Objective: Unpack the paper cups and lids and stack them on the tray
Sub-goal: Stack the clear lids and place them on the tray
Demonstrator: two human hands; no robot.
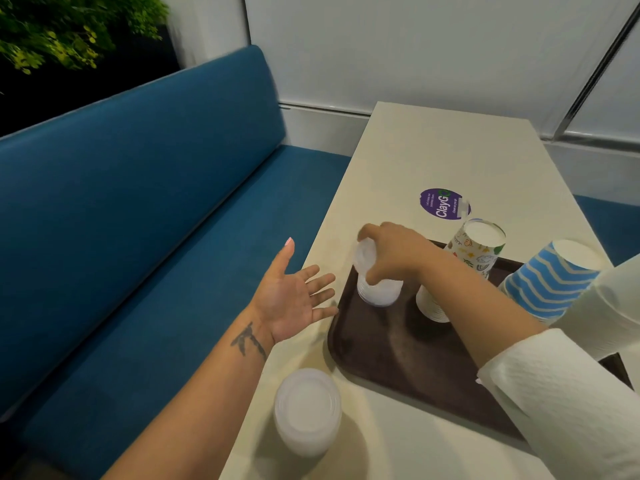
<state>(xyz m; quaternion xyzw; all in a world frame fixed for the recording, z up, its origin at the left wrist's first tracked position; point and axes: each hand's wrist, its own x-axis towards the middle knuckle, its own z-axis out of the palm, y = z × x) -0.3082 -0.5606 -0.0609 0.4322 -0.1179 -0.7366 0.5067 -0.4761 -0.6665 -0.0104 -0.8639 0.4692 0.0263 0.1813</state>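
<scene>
Lid stack [307,412] lies off the tray [398,362], beside a blue bench [138,202].

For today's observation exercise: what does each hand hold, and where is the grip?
Right hand grips the top of the lid stack on the tray. Left hand holds nothing.

Pretty even indoor light, kinda soft, coming from overhead; the lid stack [307,412] below the left hand [294,299] drops a soft shadow to its right on the table [450,154]; cups under the right hand [391,254] shade the tray [398,358]; mild sheen on that tray; plant [69,29] far above the left hand sits dim; wall lines bend at the edges, fisheye style; slight motion blur along the bench [138,202] top.
</scene>
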